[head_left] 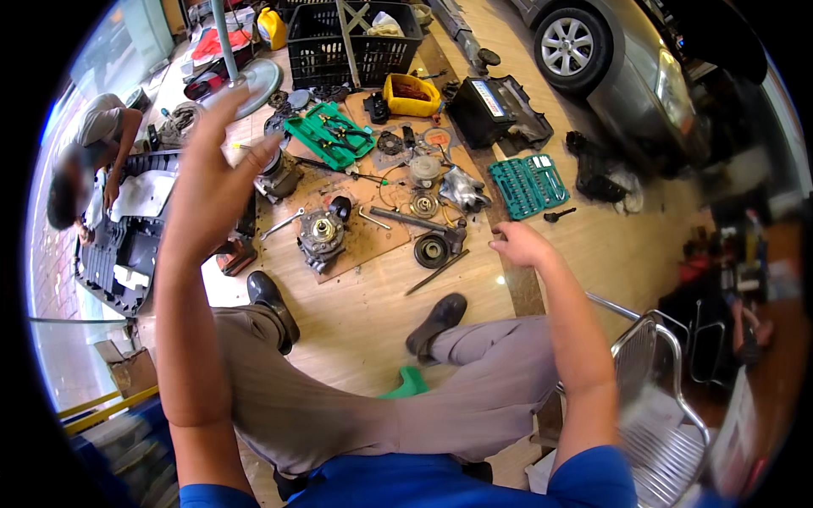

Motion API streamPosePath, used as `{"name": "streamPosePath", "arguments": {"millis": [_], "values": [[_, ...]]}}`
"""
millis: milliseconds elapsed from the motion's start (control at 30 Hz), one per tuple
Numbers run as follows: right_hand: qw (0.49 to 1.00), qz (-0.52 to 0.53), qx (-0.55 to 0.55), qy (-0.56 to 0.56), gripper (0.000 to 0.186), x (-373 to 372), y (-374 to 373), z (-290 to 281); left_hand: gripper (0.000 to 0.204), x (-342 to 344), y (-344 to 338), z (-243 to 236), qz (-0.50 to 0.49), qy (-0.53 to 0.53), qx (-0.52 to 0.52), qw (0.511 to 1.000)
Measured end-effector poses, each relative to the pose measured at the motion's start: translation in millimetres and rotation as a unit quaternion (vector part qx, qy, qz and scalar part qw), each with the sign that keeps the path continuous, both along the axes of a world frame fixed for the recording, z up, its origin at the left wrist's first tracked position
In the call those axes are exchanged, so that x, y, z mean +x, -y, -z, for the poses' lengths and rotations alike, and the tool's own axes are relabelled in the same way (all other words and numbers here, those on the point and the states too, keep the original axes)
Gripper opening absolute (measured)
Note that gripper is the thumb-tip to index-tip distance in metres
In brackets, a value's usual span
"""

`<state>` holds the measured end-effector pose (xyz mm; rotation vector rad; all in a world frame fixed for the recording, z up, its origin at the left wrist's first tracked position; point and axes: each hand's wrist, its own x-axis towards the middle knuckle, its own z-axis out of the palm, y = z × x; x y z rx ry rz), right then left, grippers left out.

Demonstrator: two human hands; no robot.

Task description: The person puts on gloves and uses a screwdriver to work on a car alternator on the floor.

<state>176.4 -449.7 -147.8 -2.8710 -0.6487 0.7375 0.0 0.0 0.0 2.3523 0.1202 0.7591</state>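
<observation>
My left hand (222, 165) is raised in the upper left, blurred, with fingers apart and empty, in front of a metal part (279, 178). My right hand (518, 244) hangs empty with loosely bent, parted fingers, right of a black pulley (430, 250) and below a teal socket case (527, 186). On cardboard (366, 264) lie a metal pump-like housing (322, 235), a long steel bar (406, 218), grey gloves (464, 188) and a wrench (281, 222). A green tool case (334, 135) lies open behind them.
A person (97, 148) works over black panels (118, 262) at the left. A battery (470, 114), yellow container (411, 93) and black crates (351, 51) stand behind. A car (627, 76) is at upper right, a metal chair (644, 389) at lower right, a green object (408, 381) beneath my legs.
</observation>
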Motion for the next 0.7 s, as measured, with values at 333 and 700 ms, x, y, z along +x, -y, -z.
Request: {"name": "streamPosePath", "arguments": {"millis": [333,700], "values": [[0.997,0.056,-0.061,0.001,0.026,150,-15,203,0.067,42,-14,80,0.138,-0.394,0.08,0.905],[0.975,0.067,-0.184,0.104,0.043,229,-98,329,0.078,41,-41,91,0.032,-0.502,0.136,0.854]]}}
